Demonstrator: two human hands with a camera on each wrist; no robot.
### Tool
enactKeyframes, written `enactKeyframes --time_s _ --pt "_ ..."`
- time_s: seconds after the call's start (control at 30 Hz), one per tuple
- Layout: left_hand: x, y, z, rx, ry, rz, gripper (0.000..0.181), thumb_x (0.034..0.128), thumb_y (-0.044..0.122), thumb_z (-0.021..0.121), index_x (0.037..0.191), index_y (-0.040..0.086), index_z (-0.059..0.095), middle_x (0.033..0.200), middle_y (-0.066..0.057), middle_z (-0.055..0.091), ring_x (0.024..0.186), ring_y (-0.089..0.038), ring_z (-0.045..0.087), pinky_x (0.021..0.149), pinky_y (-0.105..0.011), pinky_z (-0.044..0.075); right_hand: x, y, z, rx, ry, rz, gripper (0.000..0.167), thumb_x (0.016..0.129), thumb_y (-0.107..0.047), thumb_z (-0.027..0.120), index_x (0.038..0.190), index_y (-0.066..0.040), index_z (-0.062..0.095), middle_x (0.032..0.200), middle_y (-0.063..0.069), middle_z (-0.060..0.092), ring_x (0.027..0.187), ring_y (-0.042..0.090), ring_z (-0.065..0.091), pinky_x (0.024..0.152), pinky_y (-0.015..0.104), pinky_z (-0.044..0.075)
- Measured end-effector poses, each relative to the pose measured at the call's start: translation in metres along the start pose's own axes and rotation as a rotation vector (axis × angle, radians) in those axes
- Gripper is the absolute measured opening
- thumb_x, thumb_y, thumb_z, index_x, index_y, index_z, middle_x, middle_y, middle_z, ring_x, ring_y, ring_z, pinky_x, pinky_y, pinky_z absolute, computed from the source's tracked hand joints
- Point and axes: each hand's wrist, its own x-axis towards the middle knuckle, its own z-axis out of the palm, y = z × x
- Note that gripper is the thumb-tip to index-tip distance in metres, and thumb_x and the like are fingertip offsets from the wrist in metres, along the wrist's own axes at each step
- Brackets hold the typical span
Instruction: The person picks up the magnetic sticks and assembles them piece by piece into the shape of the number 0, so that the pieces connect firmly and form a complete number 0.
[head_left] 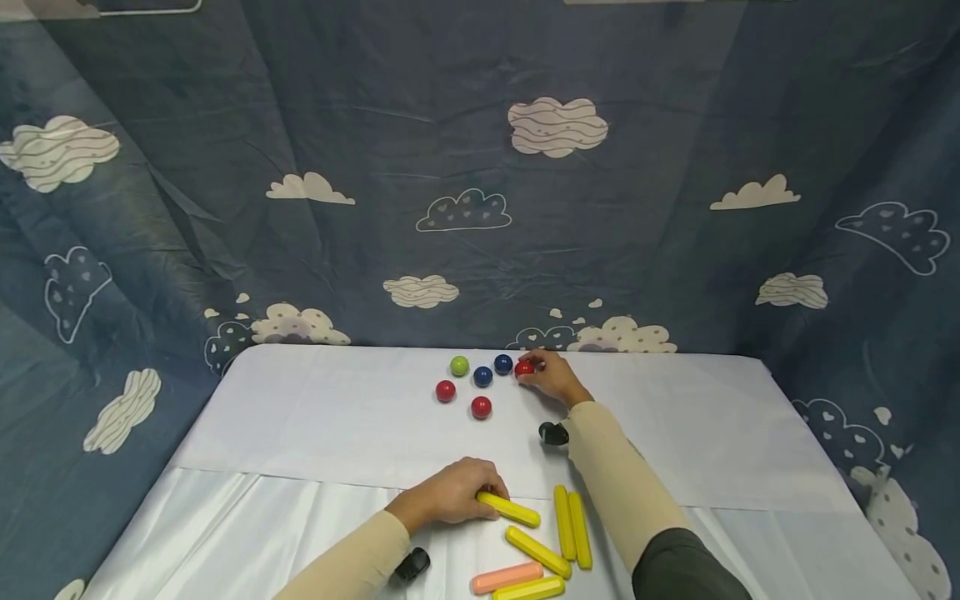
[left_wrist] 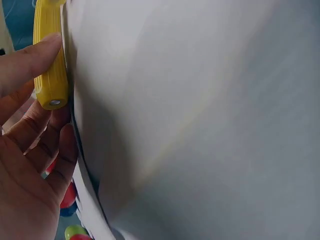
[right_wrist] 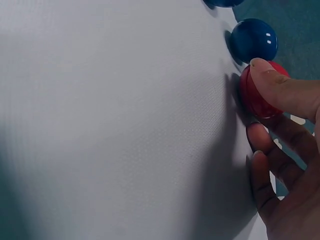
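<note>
Yellow stick (left_wrist: 50,75), end hole (left_wrist: 55,102) visible only in left-wrist view, upper left, juts from pinching left hand (head_left: 456,492); right hand (head_left: 557,377) pinches red ball (right_wrist: 254,97).

The white tabletop (head_left: 315,425) is enclosed at the back and on both sides by a dark blue-grey fabric backdrop (head_left: 420,83), which is crossed by creases. The backdrop is printed with pale clouds (head_left: 558,127), some filled with wavy lines, others drawn in outline. A rumpled white cloth (head_left: 217,517) is spread along the near side. Soft shadows (right_wrist: 215,195) are cast across the tabletop.
</note>
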Motion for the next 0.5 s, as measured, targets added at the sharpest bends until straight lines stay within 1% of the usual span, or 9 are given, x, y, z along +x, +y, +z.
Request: enactKeyframes --time_s 0.07,0.17,0.3,0.4,0.5 --pt "0.000 -0.002 -0.003 -0.024 0.013 -0.024 0.015 0.0841 0.023 0.076 0.098 0.025 0.072 0.088 0.018 0.055 0.082 0.001 0.048 0.088 -0.024 0.043 -0.001 0.000 -0.001 0.003 0.008 0.001 0.037 0.084 -0.010 0.074 0.119 -0.006 0.063 0.115 0.016 0.060 0.101 0.030 0.052 0.091 0.043 0.043" --pt "0.004 -0.009 -0.008 -0.060 0.044 -0.054 0.015 0.0843 0.021 0.075 0.099 0.023 0.072 0.089 0.017 0.057 0.083 -0.001 0.049 0.087 -0.024 0.045 -0.003 0.000 -0.002 0.000 0.022 -0.004 0.036 0.084 -0.008 0.074 0.117 -0.004 0.062 0.114 0.017 0.060 0.099 0.030 0.052 0.090 0.043 0.042" --pt "0.013 -0.022 -0.016 -0.095 0.109 -0.086 0.016 0.0852 0.018 0.074 0.101 0.019 0.072 0.092 0.013 0.060 0.085 -0.004 0.051 0.086 -0.026 0.046 -0.006 0.002 -0.002 0.023 0.041 0.002 0.036 0.083 -0.005 0.074 0.117 -0.004 0.061 0.115 0.017 0.060 0.098 0.029 0.052 0.090 0.042 0.042" --pt "0.021 -0.033 -0.022 -0.096 0.154 -0.104 0.018 0.0850 0.017 0.074 0.102 0.016 0.072 0.093 0.010 0.062 0.085 -0.006 0.052 0.087 -0.028 0.047 -0.007 0.003 0.000 0.057 0.047 0.011 0.037 0.083 -0.003 0.073 0.118 -0.004 0.060 0.116 0.018 0.060 0.100 0.030 0.053 0.091 0.042 0.042" --pt "0.029 -0.041 -0.027 -0.115 0.176 -0.121 0.019 0.0845 0.017 0.075 0.103 0.013 0.072 0.089 0.008 0.063 0.083 -0.008 0.053 0.083 -0.029 0.047 -0.008 0.004 0.003 0.069 0.044 0.016 0.037 0.084 -0.002 0.072 0.119 -0.004 0.059 0.115 0.018 0.060 0.100 0.030 0.053 0.092 0.042 0.042"
